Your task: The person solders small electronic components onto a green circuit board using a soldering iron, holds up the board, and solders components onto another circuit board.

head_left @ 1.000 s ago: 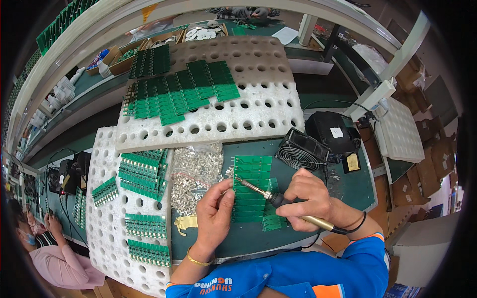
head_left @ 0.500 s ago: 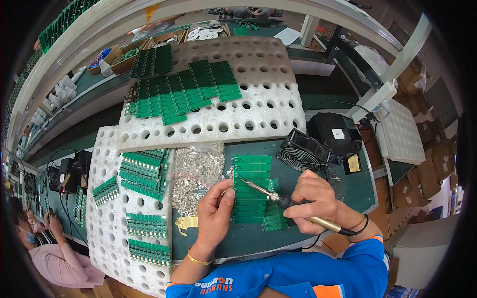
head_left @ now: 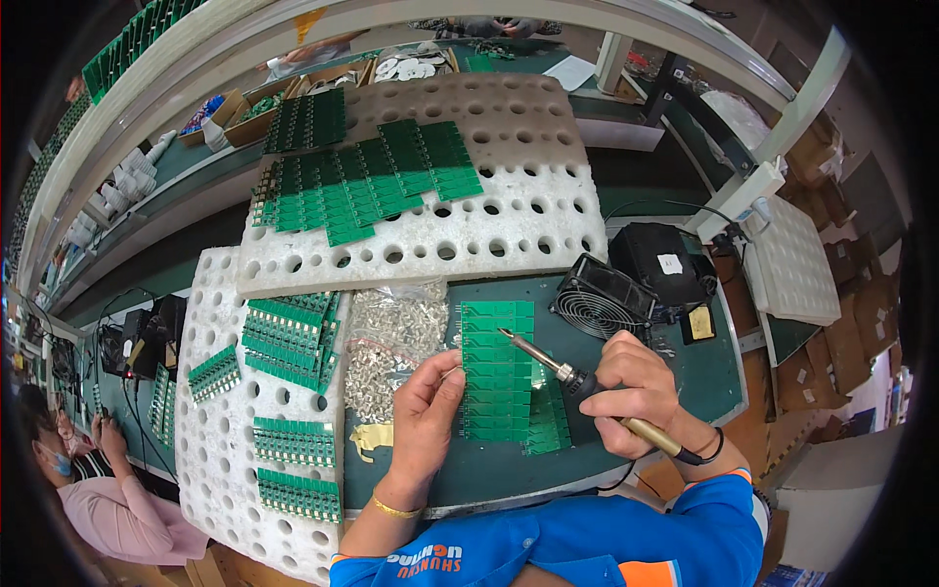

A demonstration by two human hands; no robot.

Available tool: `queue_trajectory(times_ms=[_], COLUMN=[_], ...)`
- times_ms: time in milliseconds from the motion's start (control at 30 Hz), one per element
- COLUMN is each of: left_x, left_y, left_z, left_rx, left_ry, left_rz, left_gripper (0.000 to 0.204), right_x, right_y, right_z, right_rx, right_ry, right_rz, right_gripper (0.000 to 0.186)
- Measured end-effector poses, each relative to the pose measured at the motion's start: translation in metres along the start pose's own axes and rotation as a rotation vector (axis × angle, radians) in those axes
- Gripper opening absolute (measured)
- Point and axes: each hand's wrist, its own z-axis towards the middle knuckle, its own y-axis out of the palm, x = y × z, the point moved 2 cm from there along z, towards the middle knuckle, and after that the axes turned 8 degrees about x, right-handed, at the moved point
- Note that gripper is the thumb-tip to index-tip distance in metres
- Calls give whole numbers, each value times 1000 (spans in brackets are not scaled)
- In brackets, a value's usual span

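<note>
Soldering looks under way: right hand (head_left: 636,391) fingers clamped on the soldering iron (head_left: 548,360) over the green circuit boards (head_left: 499,372), left hand (head_left: 425,416) fingers together steadying their edge, next calling for precise tip placement.

Fan (head_left: 599,305) and foam tray (head_left: 430,225) hem the boards (head_left: 497,370).

The light was bright and even, falling from overhead, with only soft, short shadows under the hands. The middle was sharp. Straight edges bent strongly toward the rim, where a black ring closed the round picture and detail turned small and soft.
</note>
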Motion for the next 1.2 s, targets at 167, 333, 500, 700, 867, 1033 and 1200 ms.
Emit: queue_trajectory(times_ms=[167, 333, 500, 700, 867, 1033, 1200], left_x=[-3, -3, -4, -6, -11, -6, -4], left_y=[-6, -4, -4, -4, -3, -1, 0], left_z=[0, 3, 6, 7, 8, 7, 5], left_rx=[-44, -30, -34, -40, 5, 6, 16], left_ry=[-59, -97, -110, -142, -130, -124, -122], left_rz=[-11, -54, -139, -139, -127, -139, -124], left_gripper=[25, 25, 25, 25, 25, 25, 25], right_x=[2, 8, 11, 12, 10, 12, 8], right_y=[9, 16, 24, 32, 38, 42, 43], right_z=[-1, -5, -11, -18, -16, -21, -25], right_rx=[59, 92, 73, 48, 41, 46, -14], right_ry=[-10, 13, 11, 12, 2, 3, 26], right_rz=[14, 44, 25, -28, -63, -116, -207], right_gripper=[38, 33, 21, 23, 28, 38, 48])
